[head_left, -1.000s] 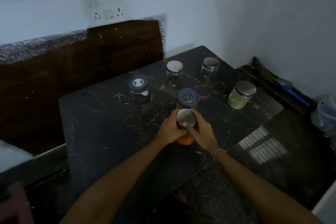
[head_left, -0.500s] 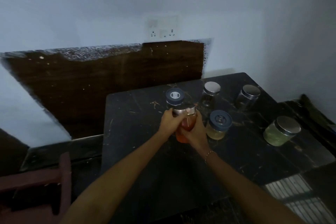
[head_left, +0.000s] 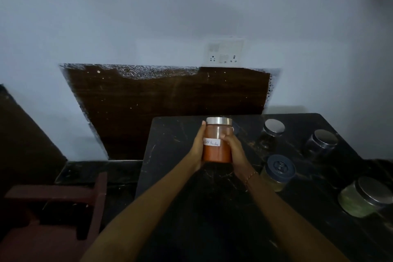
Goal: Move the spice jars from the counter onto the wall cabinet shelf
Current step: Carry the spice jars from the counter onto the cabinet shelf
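A glass jar of orange-red powder (head_left: 217, 151), with a steel lid and a white handwritten label, is held upright above the black counter (head_left: 170, 140). My left hand (head_left: 196, 149) clasps its left side and my right hand (head_left: 235, 151) its right side. On the counter to the right stand two dark jars with steel lids (head_left: 271, 133) (head_left: 322, 142), a blue-lidded jar of pale contents (head_left: 278, 171) and a steel-lidded jar of green contents (head_left: 361, 198). Another jar is mostly hidden behind the held one. No wall cabinet shelf is in view.
A dark wooden panel (head_left: 170, 102) backs the counter, with a white socket plate (head_left: 224, 54) on the pale wall above it. A reddish wooden chair (head_left: 53, 215) stands at lower left beside a lower dark ledge (head_left: 95, 171).
Both hands have lifted the orange jar off the counter and raised it upright. My view has tilted up and left, so the other jars now sit at the right.
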`<state>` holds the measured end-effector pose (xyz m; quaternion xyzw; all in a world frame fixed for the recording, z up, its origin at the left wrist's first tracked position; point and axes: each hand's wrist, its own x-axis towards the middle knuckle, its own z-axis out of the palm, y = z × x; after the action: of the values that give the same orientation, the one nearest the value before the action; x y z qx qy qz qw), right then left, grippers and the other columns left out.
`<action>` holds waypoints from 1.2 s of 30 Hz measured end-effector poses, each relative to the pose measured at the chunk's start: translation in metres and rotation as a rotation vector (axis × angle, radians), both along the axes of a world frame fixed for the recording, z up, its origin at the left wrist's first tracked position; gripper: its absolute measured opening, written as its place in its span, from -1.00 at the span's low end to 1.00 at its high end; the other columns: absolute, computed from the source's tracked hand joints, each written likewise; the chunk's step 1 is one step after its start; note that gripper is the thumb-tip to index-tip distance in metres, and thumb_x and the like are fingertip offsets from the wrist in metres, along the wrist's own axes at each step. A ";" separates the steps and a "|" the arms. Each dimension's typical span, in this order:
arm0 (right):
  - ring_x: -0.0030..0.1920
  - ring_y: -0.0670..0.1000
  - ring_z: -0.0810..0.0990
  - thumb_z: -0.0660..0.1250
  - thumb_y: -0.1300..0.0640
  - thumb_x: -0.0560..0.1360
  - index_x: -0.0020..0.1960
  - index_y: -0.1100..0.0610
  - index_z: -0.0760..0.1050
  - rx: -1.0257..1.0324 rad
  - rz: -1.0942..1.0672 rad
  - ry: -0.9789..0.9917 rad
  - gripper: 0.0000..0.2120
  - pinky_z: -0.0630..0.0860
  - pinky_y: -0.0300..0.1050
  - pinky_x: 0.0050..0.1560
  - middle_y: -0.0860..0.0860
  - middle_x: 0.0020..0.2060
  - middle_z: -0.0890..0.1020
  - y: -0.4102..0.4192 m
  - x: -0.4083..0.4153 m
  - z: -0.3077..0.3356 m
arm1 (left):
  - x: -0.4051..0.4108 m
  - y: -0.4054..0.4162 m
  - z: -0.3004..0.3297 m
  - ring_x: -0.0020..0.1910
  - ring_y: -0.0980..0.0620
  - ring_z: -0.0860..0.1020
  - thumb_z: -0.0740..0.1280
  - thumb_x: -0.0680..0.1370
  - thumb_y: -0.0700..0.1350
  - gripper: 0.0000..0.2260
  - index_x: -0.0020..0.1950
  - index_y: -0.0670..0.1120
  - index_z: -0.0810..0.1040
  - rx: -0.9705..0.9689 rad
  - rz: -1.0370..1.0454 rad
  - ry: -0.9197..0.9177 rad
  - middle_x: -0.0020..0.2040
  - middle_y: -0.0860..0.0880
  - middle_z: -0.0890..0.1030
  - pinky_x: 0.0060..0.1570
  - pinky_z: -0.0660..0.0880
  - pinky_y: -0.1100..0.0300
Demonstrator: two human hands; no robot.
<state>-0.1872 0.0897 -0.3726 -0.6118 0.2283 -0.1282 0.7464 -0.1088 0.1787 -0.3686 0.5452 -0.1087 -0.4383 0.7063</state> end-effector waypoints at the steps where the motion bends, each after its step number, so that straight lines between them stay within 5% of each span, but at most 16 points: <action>1: 0.12 0.08 0.52 0.30 -0.08 0.40 0.44 0.02 0.17 0.000 0.012 0.006 -0.34 0.53 -0.01 -0.01 0.11 0.26 0.43 -0.003 0.001 0.001 | -0.001 0.000 0.002 -0.01 -0.04 0.56 -0.03 0.58 0.24 -0.57 0.29 0.02 0.32 0.003 0.018 -0.018 0.04 -0.09 0.55 -0.05 0.52 0.05; 8: 0.01 -0.12 0.48 0.15 0.09 0.58 0.41 0.01 0.19 -0.193 0.057 -0.002 -0.59 0.47 -0.19 -0.12 0.04 0.24 0.38 -0.009 0.008 0.015 | 0.005 -0.007 0.003 0.06 -0.09 0.58 0.06 0.58 0.20 -0.49 0.39 -0.10 0.33 0.094 0.223 -0.233 0.18 -0.20 0.55 -0.01 0.55 0.07; 14: 0.31 0.01 0.37 0.42 0.23 0.40 0.49 0.01 0.00 -0.421 0.224 0.032 -0.18 0.41 -0.10 0.21 0.00 0.34 0.32 -0.012 0.007 0.014 | 0.012 -0.005 0.011 -0.03 0.08 0.56 0.08 0.60 0.13 -0.53 0.42 -0.11 0.27 0.074 0.236 -0.313 0.19 -0.12 0.51 -0.16 0.51 0.25; 19: 0.33 0.04 0.39 0.46 0.25 0.35 0.48 -0.02 0.04 -0.452 0.197 -0.007 -0.14 0.43 -0.05 0.24 0.05 0.37 0.34 -0.018 0.010 0.021 | 0.016 0.000 0.025 0.02 0.06 0.56 -0.04 0.61 0.17 -0.57 0.33 -0.01 0.38 0.003 0.145 -0.252 0.10 -0.04 0.55 -0.03 0.51 0.18; 25: 0.29 -0.02 0.36 0.42 0.26 0.40 0.48 -0.03 0.03 -0.406 0.180 -0.061 -0.19 0.44 -0.09 0.18 0.03 0.36 0.32 -0.030 0.010 0.032 | 0.031 0.019 0.030 0.17 -0.04 0.51 0.16 0.59 -0.07 -0.75 0.27 -0.01 0.41 -0.027 0.031 -0.300 0.18 -0.06 0.51 0.00 0.51 0.11; 32: 0.23 -0.07 0.37 0.39 0.28 0.42 0.47 -0.02 0.04 -0.419 0.218 -0.076 -0.22 0.47 -0.33 -0.10 -0.05 0.26 0.34 -0.037 0.019 0.051 | 0.034 0.018 0.048 0.11 0.06 0.52 0.33 0.50 -0.24 -0.52 0.40 -0.13 0.29 0.019 0.027 -0.492 0.13 0.00 0.49 -0.01 0.54 0.18; 36: 0.34 0.08 0.35 0.27 0.26 0.51 0.49 -0.02 0.00 -0.392 0.254 -0.086 -0.32 0.42 -0.08 0.21 0.06 0.38 0.32 -0.049 0.026 0.072 | 0.040 0.013 0.063 0.12 -0.04 0.53 0.31 0.50 -0.28 -0.57 0.35 -0.16 0.34 -0.050 0.073 -0.459 0.09 -0.04 0.53 0.07 0.55 0.09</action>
<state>-0.1614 0.0403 -0.3003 -0.7628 0.0883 -0.1012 0.6325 -0.0690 0.1917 -0.3059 0.6166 -0.2574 -0.2741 0.6917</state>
